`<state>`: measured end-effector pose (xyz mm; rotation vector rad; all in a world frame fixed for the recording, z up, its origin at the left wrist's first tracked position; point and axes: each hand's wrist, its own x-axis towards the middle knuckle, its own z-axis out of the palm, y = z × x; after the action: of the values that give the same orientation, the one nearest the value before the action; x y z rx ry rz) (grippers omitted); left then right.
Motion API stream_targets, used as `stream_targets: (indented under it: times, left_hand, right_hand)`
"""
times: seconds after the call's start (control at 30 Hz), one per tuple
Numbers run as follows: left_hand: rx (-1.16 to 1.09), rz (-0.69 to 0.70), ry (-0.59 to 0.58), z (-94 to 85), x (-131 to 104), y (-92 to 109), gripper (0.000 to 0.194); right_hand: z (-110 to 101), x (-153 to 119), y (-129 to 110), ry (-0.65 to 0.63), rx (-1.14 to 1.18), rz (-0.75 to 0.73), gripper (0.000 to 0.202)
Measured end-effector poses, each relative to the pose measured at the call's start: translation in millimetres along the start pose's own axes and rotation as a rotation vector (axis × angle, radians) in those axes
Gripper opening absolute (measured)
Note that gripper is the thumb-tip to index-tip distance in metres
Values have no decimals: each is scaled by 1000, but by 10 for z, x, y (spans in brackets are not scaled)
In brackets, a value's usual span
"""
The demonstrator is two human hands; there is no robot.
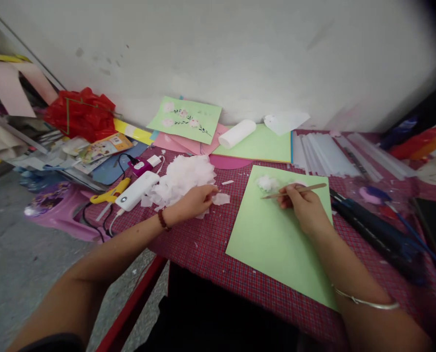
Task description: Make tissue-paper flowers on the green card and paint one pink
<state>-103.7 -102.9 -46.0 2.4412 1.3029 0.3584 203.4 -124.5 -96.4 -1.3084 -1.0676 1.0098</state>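
Observation:
My left hand [198,200] is closed in a pinch at the right side of a heap of white tissue paper pieces [188,173]. A small square of white tissue paper [221,199] sticks out from its fingertips. My right hand [304,203] grips a thin wooden stick [317,187] and hovers over the upper part of a light green sheet of paper [269,234]. The stick's pointed end faces left, just below a fluffy white paper flower [267,183] on the sheet. A pale pinkish bit behind the right hand is mostly covered.
Behind lie a green card with pink flowers [188,120], a white paper roll [237,134] and clear glue sticks [324,154]. Left are a yellow-handled tool [110,193], a white power bank [137,191] and cables. A long black tool [375,232] lies right of the green sheet.

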Motion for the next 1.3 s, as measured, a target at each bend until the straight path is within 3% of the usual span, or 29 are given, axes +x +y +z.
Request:
stream_targets:
  times: [0.07, 0.27, 0.5, 0.67, 0.77, 0.93, 1.1, 1.3]
  left_hand:
    - [-15, -46, -31, -19, 2, -47, 29]
    - [-98, -13, -34, -49, 19, -68, 14]
    - [-654, -239, -22, -319, 124, 39, 11]
    - [-815, -221, -67, -379, 446, 191, 3]
    - [-946, -187, -49, -250, 767, 340, 9]
    - [-1342, -241, 13, 155, 1207, 523, 15]
    - [-1470, -329, -33, 462, 1278, 381, 15]
    - [-1442, -319, -47, 550, 1245, 294, 11]
  right_hand:
    - [-2, 1, -4, -2, -7, 2, 33]
    - [-9, 13, -2, 12, 22, 27, 33]
    - [-23, 23, -28, 52, 128, 85, 39]
    - [-86, 34, -123, 68, 143, 72, 37]
    - [-120, 35, -184, 95, 131, 77, 35]
    - [-100, 20, -202, 94, 103, 95, 34]
    - [-71, 30, -164, 114, 70, 87, 34]
    - [-69, 47, -105, 126, 28, 30, 34]
